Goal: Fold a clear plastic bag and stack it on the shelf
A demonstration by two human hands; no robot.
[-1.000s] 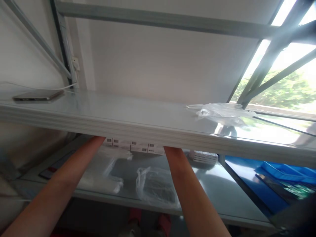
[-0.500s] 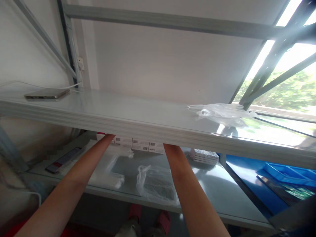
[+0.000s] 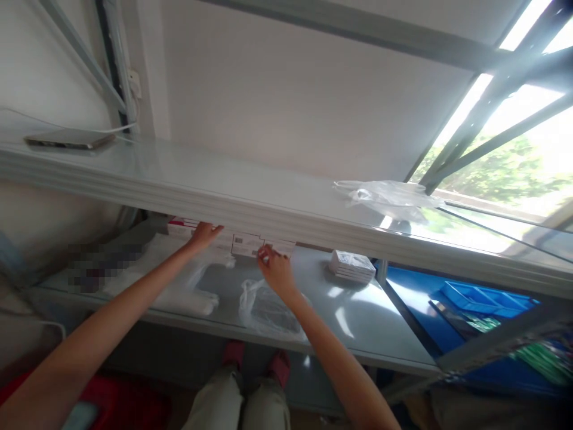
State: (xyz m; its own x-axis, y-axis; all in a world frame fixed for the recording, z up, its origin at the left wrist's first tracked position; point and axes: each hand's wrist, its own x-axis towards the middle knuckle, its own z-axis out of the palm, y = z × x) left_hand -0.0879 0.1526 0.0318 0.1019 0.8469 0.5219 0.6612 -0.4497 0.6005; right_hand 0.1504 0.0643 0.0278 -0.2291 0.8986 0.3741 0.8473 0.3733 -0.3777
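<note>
Just beyond both hands, a row of white boxes (image 3: pixel 246 243) stands on the lower shelf (image 3: pixel 380 325), partly tucked under the upper shelf (image 3: pixel 215 173). From my remote seat I see the left hand (image 3: pixel 199 237) over the row's left part, one finger stretched toward the other hand; its underside is hidden, so I cannot tell whether it grips anything. The right hand (image 3: pixel 276 270) is well apart from it, fingers loosely curled before the right-hand boxes. I make out nothing held there, and contact with the fronts is too blurred to call.

To handle these boxes well, I would keep light, even pressure on the fronts, flat fingers rather than a pinch, and steady one end while working the other so the line does not skew. I would also keep the knuckles low, clear of the shelf edge above, and watch the clear plastic bag (image 3: pixel 260 310) under the right forearm, which could snag.

The row's long axis runs from the left hand's side to the right hand's, roughly along the shelf edge. The printed faces point back toward the hands, each face wider than tall. How deep a box goes is hidden, so I cannot name one box's own long axis.
</note>
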